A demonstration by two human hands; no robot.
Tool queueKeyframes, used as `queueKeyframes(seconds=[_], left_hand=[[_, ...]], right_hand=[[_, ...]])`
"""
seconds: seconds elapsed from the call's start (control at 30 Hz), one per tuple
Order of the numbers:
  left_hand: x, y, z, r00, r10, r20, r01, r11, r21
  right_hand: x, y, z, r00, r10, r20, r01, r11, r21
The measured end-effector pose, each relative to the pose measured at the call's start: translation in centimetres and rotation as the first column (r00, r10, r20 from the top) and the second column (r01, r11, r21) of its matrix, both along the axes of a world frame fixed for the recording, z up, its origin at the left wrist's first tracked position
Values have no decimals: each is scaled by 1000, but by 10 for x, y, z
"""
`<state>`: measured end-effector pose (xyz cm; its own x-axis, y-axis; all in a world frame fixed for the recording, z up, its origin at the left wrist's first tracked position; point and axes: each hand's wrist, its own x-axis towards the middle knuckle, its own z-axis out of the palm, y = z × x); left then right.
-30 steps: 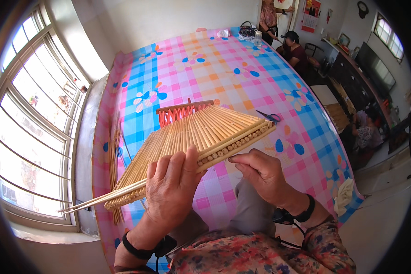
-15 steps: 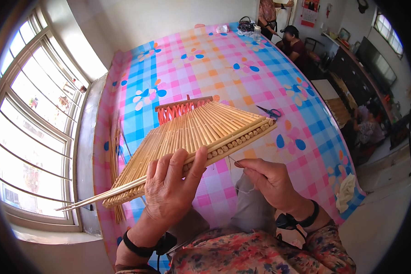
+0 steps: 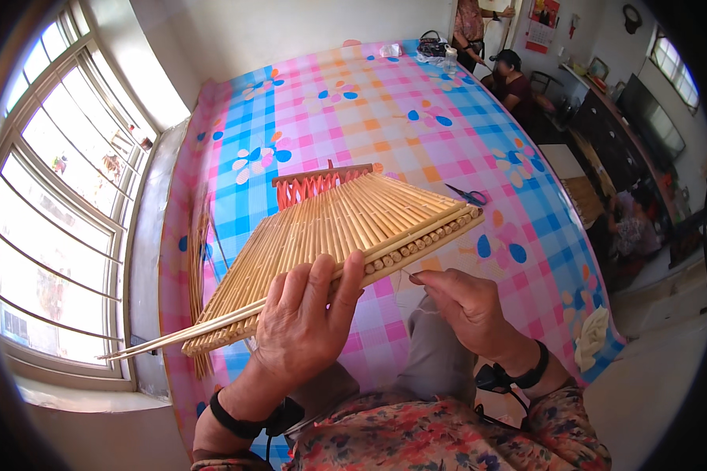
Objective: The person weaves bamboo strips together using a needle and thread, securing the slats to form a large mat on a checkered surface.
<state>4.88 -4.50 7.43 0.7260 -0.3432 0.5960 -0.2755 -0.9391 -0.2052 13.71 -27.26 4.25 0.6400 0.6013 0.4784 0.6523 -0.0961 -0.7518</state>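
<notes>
A tilted panel of pale, slender stalks (image 3: 306,228) lies side by side in front of me, their round cut ends showing along its near edge. My left hand (image 3: 302,314) is closed over that edge, gripping the panel and the thin split strips (image 3: 188,337) laid along it, which stick out to the left. Just below the edge, my right hand (image 3: 463,308) pinches a fine thread with thumb and forefinger; the thread is faint, and whether a needle is there too I cannot tell. Reddish-orange strips (image 3: 310,191) join the panel's far end to a brown bar (image 3: 322,173).
Dark-handled scissors (image 3: 469,195) lie right of the panel on the checked, flowered cover (image 3: 346,125). Long loose stalks (image 3: 199,275) rest at the left, beside a barred window (image 3: 55,204). A crumpled pale cloth (image 3: 591,337) sits at the right edge. Other people are at the back right.
My right hand has shifted slightly, its fingertips now a little farther from the panel's edge. My left hand keeps its grip, and the whole view has moved slightly.
</notes>
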Motion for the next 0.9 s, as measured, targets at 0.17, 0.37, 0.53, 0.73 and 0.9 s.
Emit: queueKeyframes(seconds=[0.17,0.37,0.53,0.73,0.9], left_hand=[[-3,1,1,1000,8,-9,-8,1000,4],[-3,3,5,1000,11,21,-11,1000,15],[-3,5,8,1000,21,18,-21,1000,4],[-5,6,9,999,27,37,-27,1000,13],[-6,5,10,1000,16,26,-17,1000,5]], right_hand=[[5,3,2,997,10,76,-9,1000,-14],[5,8,0,997,5,73,-4,1000,-9],[11,14,6,987,17,159,-16,1000,-11],[12,15,10,984,40,171,-37,999,-21],[13,20,10,986,47,161,-50,999,15]])
